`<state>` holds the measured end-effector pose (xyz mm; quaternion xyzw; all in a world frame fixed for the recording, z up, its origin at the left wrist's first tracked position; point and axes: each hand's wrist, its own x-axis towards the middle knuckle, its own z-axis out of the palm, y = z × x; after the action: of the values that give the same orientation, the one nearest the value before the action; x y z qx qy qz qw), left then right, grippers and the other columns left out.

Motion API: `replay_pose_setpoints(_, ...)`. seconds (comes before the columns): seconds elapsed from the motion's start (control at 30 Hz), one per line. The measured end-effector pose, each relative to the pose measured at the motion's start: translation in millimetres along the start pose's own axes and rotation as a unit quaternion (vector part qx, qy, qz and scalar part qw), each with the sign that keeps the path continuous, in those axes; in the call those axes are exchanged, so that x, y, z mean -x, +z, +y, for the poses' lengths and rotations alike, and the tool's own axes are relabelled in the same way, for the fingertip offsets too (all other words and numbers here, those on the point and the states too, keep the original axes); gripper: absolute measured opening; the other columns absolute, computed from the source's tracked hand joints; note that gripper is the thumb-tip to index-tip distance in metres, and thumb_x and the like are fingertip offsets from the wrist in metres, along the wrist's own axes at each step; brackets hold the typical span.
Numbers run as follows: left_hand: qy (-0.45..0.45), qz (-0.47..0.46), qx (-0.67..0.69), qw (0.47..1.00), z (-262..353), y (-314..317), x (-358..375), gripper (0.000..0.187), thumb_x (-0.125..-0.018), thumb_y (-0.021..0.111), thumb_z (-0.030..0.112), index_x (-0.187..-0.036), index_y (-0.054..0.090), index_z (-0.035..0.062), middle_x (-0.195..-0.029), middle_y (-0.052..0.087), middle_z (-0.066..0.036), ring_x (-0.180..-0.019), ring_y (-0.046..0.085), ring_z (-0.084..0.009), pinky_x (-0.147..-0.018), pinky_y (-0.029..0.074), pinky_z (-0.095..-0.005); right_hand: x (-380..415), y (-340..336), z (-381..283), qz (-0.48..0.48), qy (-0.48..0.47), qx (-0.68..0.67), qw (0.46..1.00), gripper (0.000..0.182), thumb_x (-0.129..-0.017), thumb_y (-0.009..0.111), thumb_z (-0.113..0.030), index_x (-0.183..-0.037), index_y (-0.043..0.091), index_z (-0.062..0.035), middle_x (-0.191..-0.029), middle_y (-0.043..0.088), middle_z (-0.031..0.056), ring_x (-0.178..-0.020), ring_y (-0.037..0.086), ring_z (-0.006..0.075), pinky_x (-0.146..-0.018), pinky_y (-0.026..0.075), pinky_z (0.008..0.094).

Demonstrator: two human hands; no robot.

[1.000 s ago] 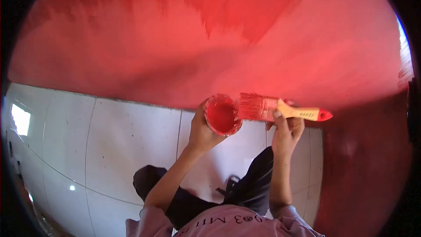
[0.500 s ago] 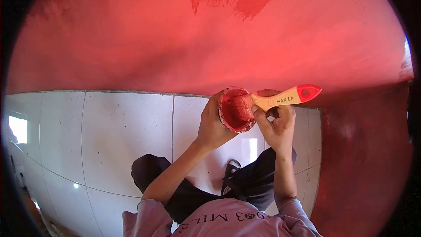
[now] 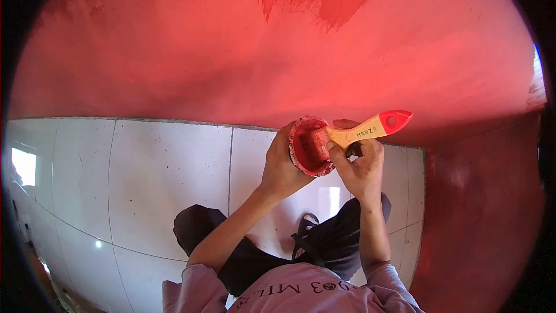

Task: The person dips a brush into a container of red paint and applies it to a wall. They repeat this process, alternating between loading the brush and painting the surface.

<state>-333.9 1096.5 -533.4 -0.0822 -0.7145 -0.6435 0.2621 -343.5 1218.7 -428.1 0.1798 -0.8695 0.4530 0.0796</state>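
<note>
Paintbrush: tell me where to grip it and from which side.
Best take the paintbrush by its narrow wooden handle, coming from the person's right. The bristle end is down in the paint pot, while the handle slants out over the rim to that side, where the right hand already pinches its base.

Beneath you, the white tiled floor (image 3: pixel 168 197) bears small red specks (image 3: pixel 168 167) and your dark sandal (image 3: pixel 306 223); lower-left objects (image 3: pixel 61 293) appear too blurred to identify.
</note>
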Motion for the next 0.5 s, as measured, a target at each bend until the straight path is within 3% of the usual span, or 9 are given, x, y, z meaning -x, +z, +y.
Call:
replay_pose_setpoints(0.37, -0.006, -0.001, 0.035, 0.999, -3, -1, 5, 0.079, -0.058, 0.088, 0.022, -0.122, 0.045, 0.0012, -0.113, 0.055, -0.015, -0.101, 0.060, -0.0302, -0.082, 0.052, -0.0379, -1, 4, -4, -0.004, -0.002, 0.038, 0.999, 0.026, -0.078, 0.065, -0.001, -0.103, 0.065, 0.0046, -0.075, 0.062, 0.0010, -0.062, 0.049, 0.0023, -0.055, 0.040, 0.0178)
replay_pose_setpoints(0.5, 0.015, 0.005, -0.012, 1.000, -3, 10, 1, 0.079, -0.058, 0.088, 0.021, -0.122, 0.045, 0.0006, -0.113, 0.055, -0.016, -0.100, 0.060, -0.0310, -0.082, 0.052, -0.0385, -8, -7, 2, -0.013, 0.016, 0.027, 0.999, 0.027, -0.076, 0.064, 0.000, -0.103, 0.065, 0.0050, -0.074, 0.062, 0.0009, -0.060, 0.049, 0.0024, -0.055, 0.040, 0.0176)
